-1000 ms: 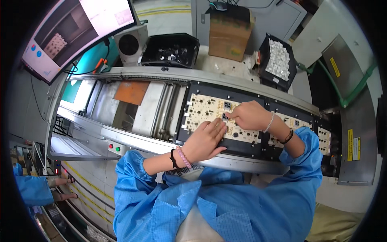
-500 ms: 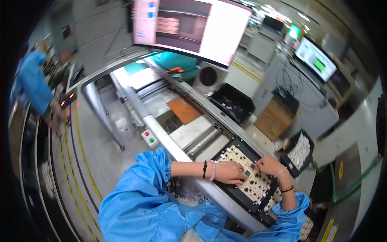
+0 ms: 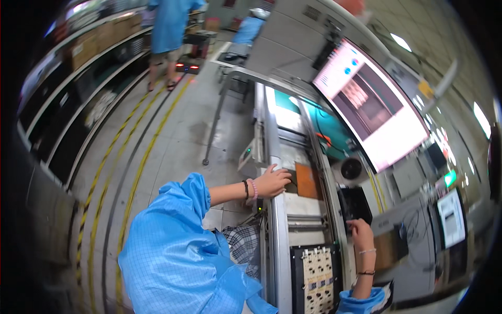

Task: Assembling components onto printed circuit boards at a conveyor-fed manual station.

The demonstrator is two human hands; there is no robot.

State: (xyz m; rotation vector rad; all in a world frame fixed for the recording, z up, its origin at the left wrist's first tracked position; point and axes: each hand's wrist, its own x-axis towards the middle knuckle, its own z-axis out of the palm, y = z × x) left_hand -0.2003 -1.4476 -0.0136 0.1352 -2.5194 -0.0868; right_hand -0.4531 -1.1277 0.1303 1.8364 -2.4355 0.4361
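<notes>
My left hand (image 3: 273, 182) lies on the silver side rail (image 3: 280, 225) of the conveyor, fingers stretched out over its inner edge; nothing shows in it. Across the conveyor, my right hand (image 3: 361, 234) hovers by its far rail, close to a black bin (image 3: 355, 203). Its fingers are bent together, and anything between the tips is too small to make out. Below both hands, a cream circuit board panel (image 3: 327, 273) with dark components sits in a black carrier (image 3: 297, 282) on the conveyor. Neither hand touches it.
An orange plate (image 3: 307, 180) lies farther up the conveyor. A large monitor (image 3: 374, 104) hangs over the far side, above a round black fan or speaker (image 3: 350, 168). At the far left, a person in a blue smock (image 3: 170, 26) stands beside shelves (image 3: 99, 78) and yellow floor lines.
My view has swung left. Both hands have left the circuit board panel: the left has gone to the near rail, the right up over the far rail near the bin.
</notes>
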